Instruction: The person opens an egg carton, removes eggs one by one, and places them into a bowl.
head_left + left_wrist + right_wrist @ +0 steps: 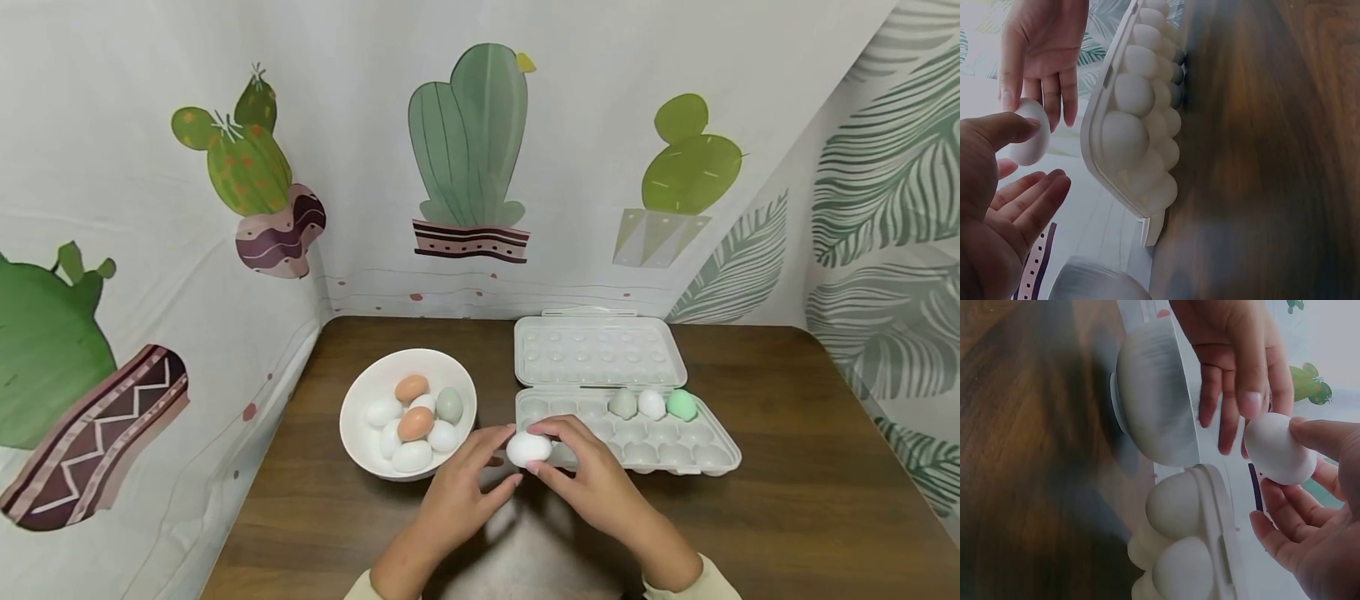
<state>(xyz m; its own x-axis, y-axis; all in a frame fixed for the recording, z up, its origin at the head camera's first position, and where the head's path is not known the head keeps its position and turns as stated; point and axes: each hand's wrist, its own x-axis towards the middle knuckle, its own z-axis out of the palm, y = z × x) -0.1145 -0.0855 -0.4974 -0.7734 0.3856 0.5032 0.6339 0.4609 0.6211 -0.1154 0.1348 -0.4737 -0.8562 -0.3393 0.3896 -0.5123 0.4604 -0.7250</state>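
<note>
Eggs on their way from bowl to tray: three placed, most still waiting

Counter (787,517) of dark wood carried everything, with the egg tray (720,458) taken as the landmark. Its lid lay folded open behind it. Its far row held three eggs at the right end: a grey-green egg (622,404), a white egg (651,404) and a mint-green egg (681,405). Every other cup that showed was bare, so the filling looked barely begun.

Left of the tray stood the white bowl (360,433), with about eight eggs piled in it, white, brown and one pale green. By that count, most of the work seemed still ahead.

Just in front of the tray's near left corner, above the counter, both hands met on a single white egg (528,448). The left hand (465,487) pinched it between thumb and fingertips, the other fingers loosely spread; the right hand (592,475) pinched it likewise from the other side. The egg was in no cup yet; I judged it next for the tray.
</note>
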